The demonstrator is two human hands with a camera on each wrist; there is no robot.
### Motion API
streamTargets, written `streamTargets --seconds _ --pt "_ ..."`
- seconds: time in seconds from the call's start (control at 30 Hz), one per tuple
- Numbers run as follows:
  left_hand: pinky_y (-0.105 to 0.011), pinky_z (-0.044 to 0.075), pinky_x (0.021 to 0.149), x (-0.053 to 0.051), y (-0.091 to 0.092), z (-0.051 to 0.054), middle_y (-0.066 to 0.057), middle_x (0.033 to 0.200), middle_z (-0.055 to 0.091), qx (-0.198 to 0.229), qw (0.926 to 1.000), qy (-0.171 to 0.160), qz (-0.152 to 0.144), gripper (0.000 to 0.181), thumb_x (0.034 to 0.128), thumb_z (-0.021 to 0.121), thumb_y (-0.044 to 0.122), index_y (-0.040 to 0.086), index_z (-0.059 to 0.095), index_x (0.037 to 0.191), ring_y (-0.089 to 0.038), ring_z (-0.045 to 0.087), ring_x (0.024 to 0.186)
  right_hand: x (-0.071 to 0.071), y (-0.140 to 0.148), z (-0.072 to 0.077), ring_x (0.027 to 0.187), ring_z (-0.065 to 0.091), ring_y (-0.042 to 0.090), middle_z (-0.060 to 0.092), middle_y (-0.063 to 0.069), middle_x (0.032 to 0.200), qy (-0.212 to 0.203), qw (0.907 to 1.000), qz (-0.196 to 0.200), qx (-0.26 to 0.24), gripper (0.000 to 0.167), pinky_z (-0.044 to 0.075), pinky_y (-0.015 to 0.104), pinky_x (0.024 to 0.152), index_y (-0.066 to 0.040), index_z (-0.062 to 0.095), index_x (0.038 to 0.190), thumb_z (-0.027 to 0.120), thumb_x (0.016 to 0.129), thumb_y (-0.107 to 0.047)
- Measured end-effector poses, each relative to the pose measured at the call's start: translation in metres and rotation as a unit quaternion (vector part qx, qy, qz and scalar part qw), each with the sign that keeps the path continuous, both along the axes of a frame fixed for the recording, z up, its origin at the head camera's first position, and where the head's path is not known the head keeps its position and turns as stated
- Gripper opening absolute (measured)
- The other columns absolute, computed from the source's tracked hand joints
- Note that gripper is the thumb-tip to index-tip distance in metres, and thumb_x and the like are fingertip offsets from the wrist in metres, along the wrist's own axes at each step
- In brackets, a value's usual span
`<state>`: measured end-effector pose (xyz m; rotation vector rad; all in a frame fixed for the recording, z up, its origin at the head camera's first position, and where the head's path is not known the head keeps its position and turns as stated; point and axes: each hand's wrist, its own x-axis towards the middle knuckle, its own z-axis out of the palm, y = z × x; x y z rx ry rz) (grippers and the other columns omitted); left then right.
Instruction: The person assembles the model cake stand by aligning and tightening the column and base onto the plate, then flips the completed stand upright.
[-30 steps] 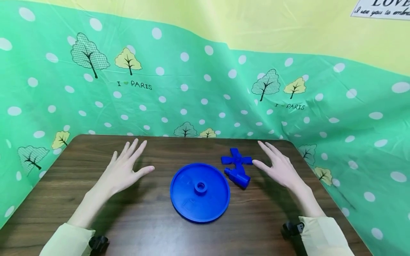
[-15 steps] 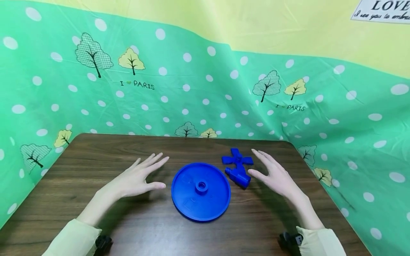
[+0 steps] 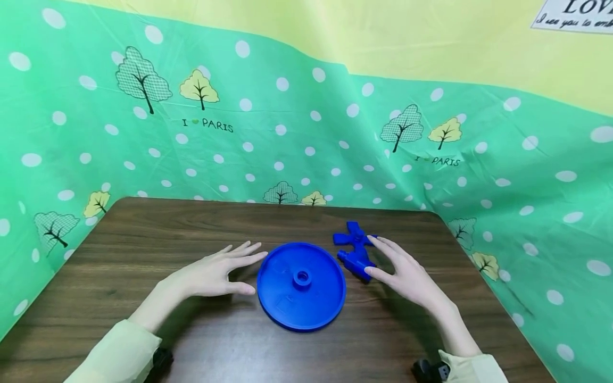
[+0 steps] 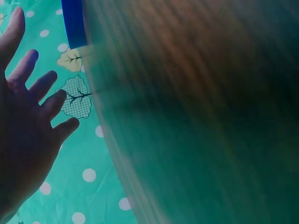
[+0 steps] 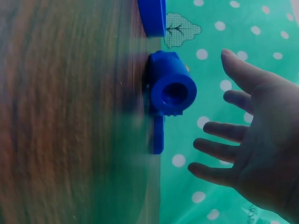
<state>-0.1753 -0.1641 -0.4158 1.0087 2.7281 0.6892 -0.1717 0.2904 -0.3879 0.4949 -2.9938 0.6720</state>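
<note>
A round blue disc (image 3: 301,308) with a raised hollow hub lies on the wooden table. Beside its left edge is my left hand (image 3: 210,274), fingers spread and holding nothing; whether the fingertips touch the rim I cannot tell. Right of the disc lies a blue hollow cylinder (image 3: 354,263) with a narrower end, and just behind it a blue cross-shaped piece (image 3: 355,238). My right hand (image 3: 409,274) hovers by these two, its fingers extended. In the right wrist view, a gap separates the hand (image 5: 252,135) from the cylinder's round opening (image 5: 175,93).
The dark wooden table (image 3: 230,346) reaches back to a green dotted cloth (image 3: 306,133) hanging behind and at the sides. Black wrist devices (image 3: 431,369) sit at both sleeve cuffs.
The left hand has moved right and nearer to me, up to the disc's edge. My right hand has shifted left toward the cylinder. The blue pieces stay in place.
</note>
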Motion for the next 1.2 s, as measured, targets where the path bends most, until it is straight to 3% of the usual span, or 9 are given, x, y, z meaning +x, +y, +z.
streamTargets --seconds 0.37,0.83,1.2 --pt "-0.069 0.02 0.125 -0.002 0.011 0.0 -0.007 0.17 0.031 -0.022 0.9987 -0.045 -0.011 0.08 0.0926 0.066 0.06 0.024 0.041 0.159 -0.038 0.022 0.16 0.001 -0.002 -0.005 0.15 0.038 0.046 0.037 0.02 0.165 -0.002 0.9999 0.011 -0.004 0.074 0.04 0.074 0.11 -0.026 0.04 0.159 0.064 0.097 -0.056" --pt "-0.069 0.027 0.122 -0.003 0.016 -0.008 -0.004 0.17 0.032 -0.063 0.9963 -0.051 0.03 0.083 0.0912 0.066 0.064 0.025 0.04 0.16 -0.035 0.025 0.159 0.003 -0.006 -0.007 0.15 0.039 0.044 0.038 0.019 0.165 -0.013 0.9997 0.018 -0.011 0.072 0.039 0.074 0.11 -0.025 0.041 0.159 0.065 0.097 -0.053" --pt "-0.079 0.031 0.112 0.001 0.02 -0.007 -0.002 0.17 0.033 -0.072 0.9943 -0.059 0.051 0.086 0.0895 0.064 0.069 0.028 0.038 0.16 -0.05 0.03 0.154 0.002 -0.008 -0.008 0.149 0.04 0.046 0.039 0.018 0.164 -0.017 0.9996 0.022 -0.001 0.071 0.039 0.075 0.109 -0.026 0.041 0.159 0.067 0.097 -0.05"
